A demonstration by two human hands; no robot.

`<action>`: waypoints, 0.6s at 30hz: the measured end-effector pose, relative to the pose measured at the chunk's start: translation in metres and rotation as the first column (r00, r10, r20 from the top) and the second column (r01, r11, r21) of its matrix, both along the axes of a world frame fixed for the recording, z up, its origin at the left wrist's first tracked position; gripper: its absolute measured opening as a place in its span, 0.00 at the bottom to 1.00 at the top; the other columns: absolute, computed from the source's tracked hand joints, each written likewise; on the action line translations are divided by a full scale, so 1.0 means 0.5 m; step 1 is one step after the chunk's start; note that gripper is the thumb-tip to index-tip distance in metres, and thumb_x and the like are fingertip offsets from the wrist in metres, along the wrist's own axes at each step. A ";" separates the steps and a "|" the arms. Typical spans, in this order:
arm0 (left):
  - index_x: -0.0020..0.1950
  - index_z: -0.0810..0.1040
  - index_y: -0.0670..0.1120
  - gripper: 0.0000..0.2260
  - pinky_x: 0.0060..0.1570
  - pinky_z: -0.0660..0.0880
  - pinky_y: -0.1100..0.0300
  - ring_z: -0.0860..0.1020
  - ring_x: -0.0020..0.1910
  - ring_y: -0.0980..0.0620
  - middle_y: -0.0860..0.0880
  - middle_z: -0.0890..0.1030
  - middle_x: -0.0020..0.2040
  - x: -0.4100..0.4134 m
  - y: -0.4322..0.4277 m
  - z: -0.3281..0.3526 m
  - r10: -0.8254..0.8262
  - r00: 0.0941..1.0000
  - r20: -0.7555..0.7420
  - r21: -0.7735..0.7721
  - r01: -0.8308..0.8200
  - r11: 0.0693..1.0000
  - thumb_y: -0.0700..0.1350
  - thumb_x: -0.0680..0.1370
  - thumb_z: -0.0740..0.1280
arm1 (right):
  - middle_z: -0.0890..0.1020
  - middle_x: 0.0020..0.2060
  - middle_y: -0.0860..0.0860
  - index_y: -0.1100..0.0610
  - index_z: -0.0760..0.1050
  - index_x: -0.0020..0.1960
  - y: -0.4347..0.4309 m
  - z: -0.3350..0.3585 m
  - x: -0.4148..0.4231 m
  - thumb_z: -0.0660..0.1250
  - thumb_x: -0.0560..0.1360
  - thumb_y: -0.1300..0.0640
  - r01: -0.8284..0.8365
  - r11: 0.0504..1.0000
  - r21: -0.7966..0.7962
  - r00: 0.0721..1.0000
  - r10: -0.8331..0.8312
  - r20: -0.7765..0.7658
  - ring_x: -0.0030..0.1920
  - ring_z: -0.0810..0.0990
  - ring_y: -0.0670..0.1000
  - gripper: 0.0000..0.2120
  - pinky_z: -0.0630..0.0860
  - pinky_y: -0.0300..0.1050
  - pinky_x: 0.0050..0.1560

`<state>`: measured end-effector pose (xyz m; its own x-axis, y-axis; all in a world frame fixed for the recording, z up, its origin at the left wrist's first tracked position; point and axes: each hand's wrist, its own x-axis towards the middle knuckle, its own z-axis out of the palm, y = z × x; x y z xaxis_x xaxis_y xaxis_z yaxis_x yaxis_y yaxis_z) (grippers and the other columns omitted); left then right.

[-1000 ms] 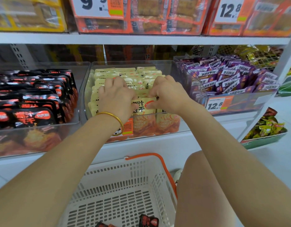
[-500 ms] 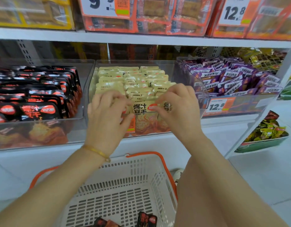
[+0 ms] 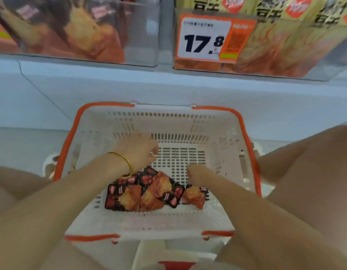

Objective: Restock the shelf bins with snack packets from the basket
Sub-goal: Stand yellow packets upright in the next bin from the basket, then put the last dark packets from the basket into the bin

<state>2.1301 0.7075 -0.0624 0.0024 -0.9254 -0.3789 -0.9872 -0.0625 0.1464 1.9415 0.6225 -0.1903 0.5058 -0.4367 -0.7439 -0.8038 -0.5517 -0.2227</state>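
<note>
A white basket [image 3: 188, 121] with orange handles sits on the floor below the shelf. Several black-and-red snack packets [image 3: 145, 193] lie in a loose pile on its slotted bottom, nearer the front wall. My left hand [image 3: 138, 151], with a gold bangle on the wrist, hangs over the pile's far left edge, fingers pointing down and holding nothing I can see. My right hand [image 3: 196, 173] reaches down just above a small packet [image 3: 194, 195] at the right of the pile; its fingertips are hidden. Above, the yellow-packet bin [image 3: 324, 65] and the dark-packet bin [image 3: 147, 36] stand on the shelf.
A price tag reading 17.8 [image 3: 203, 38] is stuck on the yellow-packet bin's front. The white shelf ledge [image 3: 168, 88] juts out over the basket's far rim. My bare knees [image 3: 313, 172] flank the basket on both sides.
Both hands have left the yellow packets in the shelf bin and dropped into the basket. The view has tilted down from the shelf to the basket.
</note>
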 end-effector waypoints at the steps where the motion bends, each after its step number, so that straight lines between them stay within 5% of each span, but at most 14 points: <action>1: 0.61 0.75 0.50 0.12 0.65 0.65 0.53 0.69 0.63 0.47 0.50 0.74 0.62 0.001 -0.005 -0.002 0.008 1.000 -0.011 0.004 -0.008 1.000 0.50 0.81 0.59 | 0.73 0.42 0.54 0.59 0.68 0.52 0.007 -0.026 -0.013 0.61 0.77 0.63 0.019 1.000 -0.011 0.999 -0.020 -0.025 0.44 0.74 0.55 0.04 0.70 0.42 0.41; 4: 0.61 0.76 0.50 0.12 0.66 0.65 0.53 0.69 0.63 0.47 0.49 0.75 0.61 0.019 -0.011 -0.020 0.041 0.999 -0.024 0.028 -0.041 0.999 0.50 0.81 0.59 | 0.72 0.56 0.60 0.59 0.63 0.64 0.001 -0.084 -0.023 0.63 0.75 0.62 0.098 0.994 -0.057 0.992 -0.102 -0.077 0.53 0.74 0.58 0.19 0.73 0.48 0.48; 6: 0.61 0.76 0.51 0.12 0.64 0.66 0.52 0.68 0.63 0.47 0.49 0.75 0.61 0.021 -0.001 -0.028 0.069 0.997 -0.032 0.061 -0.067 0.996 0.50 0.81 0.60 | 0.61 0.70 0.63 0.57 0.50 0.76 -0.008 -0.110 -0.032 0.67 0.74 0.62 0.160 0.986 -0.049 0.980 -0.165 -0.109 0.66 0.68 0.63 0.36 0.72 0.54 0.59; 8: 0.61 0.76 0.51 0.12 0.63 0.68 0.52 0.67 0.63 0.47 0.49 0.74 0.60 0.027 0.008 -0.031 0.099 0.994 -0.052 0.079 -0.095 0.992 0.50 0.81 0.59 | 0.51 0.75 0.61 0.54 0.43 0.77 -0.013 -0.125 -0.036 0.67 0.74 0.61 0.167 0.985 -0.046 0.974 -0.172 -0.149 0.72 0.59 0.63 0.42 0.67 0.58 0.67; 10: 0.61 0.75 0.51 0.12 0.63 0.68 0.53 0.66 0.63 0.48 0.50 0.74 0.60 0.035 0.017 -0.033 0.134 0.988 -0.073 0.087 -0.128 0.988 0.50 0.81 0.59 | 0.48 0.75 0.60 0.53 0.41 0.77 -0.011 -0.143 -0.038 0.66 0.74 0.62 0.129 0.989 -0.075 0.972 -0.141 -0.187 0.74 0.55 0.62 0.43 0.64 0.59 0.69; 14: 0.61 0.75 0.52 0.12 0.63 0.67 0.54 0.67 0.62 0.48 0.50 0.74 0.60 0.044 0.031 -0.038 0.184 0.977 -0.108 0.103 -0.173 0.980 0.50 0.80 0.59 | 0.63 0.69 0.59 0.58 0.52 0.74 -0.001 -0.155 -0.049 0.65 0.75 0.60 0.088 0.975 -0.206 0.981 -0.120 -0.150 0.68 0.64 0.59 0.33 0.70 0.54 0.64; 18: 0.60 0.76 0.52 0.11 0.64 0.66 0.54 0.69 0.60 0.49 0.50 0.75 0.59 0.041 0.046 -0.041 0.220 0.970 -0.105 0.113 -0.208 0.972 0.51 0.80 0.60 | 0.65 0.66 0.58 0.58 0.62 0.69 0.000 -0.153 -0.051 0.68 0.75 0.55 0.014 0.977 -0.211 0.977 -0.058 -0.204 0.65 0.69 0.58 0.26 0.72 0.55 0.62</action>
